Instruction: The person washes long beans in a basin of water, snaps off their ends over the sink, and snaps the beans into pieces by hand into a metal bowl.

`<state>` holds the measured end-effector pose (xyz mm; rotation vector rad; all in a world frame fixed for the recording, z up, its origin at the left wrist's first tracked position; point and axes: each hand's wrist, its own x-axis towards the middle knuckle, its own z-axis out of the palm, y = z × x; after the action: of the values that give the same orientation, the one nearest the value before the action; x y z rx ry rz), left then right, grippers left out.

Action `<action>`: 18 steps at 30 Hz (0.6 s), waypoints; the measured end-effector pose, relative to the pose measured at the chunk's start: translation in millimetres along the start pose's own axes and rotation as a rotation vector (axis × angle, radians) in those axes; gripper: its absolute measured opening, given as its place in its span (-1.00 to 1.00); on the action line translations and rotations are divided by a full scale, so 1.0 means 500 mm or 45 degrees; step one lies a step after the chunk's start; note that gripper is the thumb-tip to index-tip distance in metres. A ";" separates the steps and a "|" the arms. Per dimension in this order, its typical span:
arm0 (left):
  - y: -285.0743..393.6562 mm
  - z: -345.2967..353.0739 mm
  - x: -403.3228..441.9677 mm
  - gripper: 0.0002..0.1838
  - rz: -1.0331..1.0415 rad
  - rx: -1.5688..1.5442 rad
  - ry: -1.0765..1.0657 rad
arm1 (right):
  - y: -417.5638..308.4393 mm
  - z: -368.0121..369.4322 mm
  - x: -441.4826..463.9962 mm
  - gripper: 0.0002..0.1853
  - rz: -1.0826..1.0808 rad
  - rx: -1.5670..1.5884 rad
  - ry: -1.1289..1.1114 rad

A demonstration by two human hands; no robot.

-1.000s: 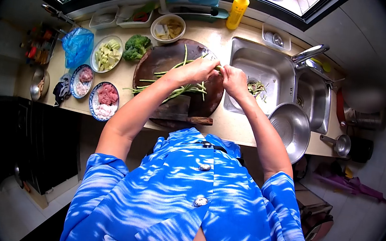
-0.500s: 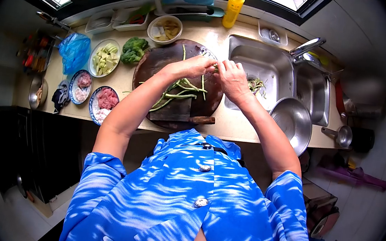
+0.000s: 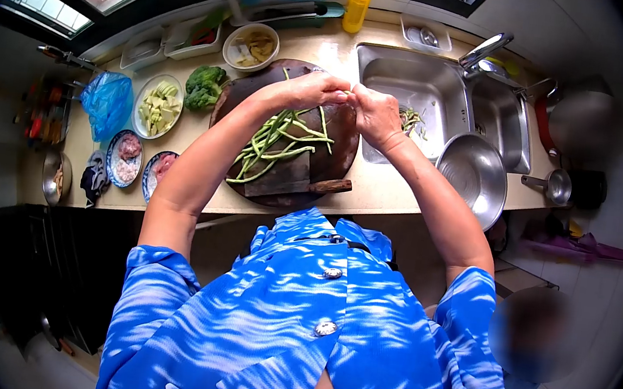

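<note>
My left hand (image 3: 318, 92) and my right hand (image 3: 375, 117) meet fingertip to fingertip above the far right of a round dark chopping board (image 3: 342, 145). Both are closed in a pinch on a green bean, of which only a small pale-green bit shows between the fingers. Several long green beans (image 3: 287, 139) lie in a loose pile on the board, partly covered by my left forearm. Along the board's near edge rests a cleaver (image 3: 282, 179) with a wooden handle pointing right. Small bean trimmings (image 3: 412, 120) lie beside my right wrist, at the sink's left side.
A double sink (image 3: 441, 86) and a metal bowl (image 3: 473, 179) are to the right. On the left stand broccoli (image 3: 205, 88), a plate of cut pale-green vegetable (image 3: 160, 107), meat plates (image 3: 123, 160) and a blue bag (image 3: 107, 95). A yellow bottle (image 3: 358, 2) stands behind.
The view has shifted, so the counter appears slightly farther left and tilted. My hands stay together in a pinch; more of the bean pile shows beside my left forearm.
</note>
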<state>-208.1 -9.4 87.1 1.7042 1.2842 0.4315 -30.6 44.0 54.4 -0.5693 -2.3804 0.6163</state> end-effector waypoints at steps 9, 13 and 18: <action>0.033 0.045 -0.020 -0.80 0.460 0.603 0.592 | -0.015 0.006 -0.023 -0.71 0.965 1.463 -0.037; 0.064 0.044 -0.025 -0.82 0.677 0.848 0.628 | -0.043 -0.018 -0.041 -0.74 1.300 2.254 -0.129; 0.125 0.040 -0.025 -0.74 0.971 1.050 0.664 | -0.091 -0.067 -0.069 -0.75 1.203 2.926 -0.107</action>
<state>-163.2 -31.4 131.6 2.9426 1.1898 0.9160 4.7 -1.2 87.6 -0.3375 -0.0508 2.7723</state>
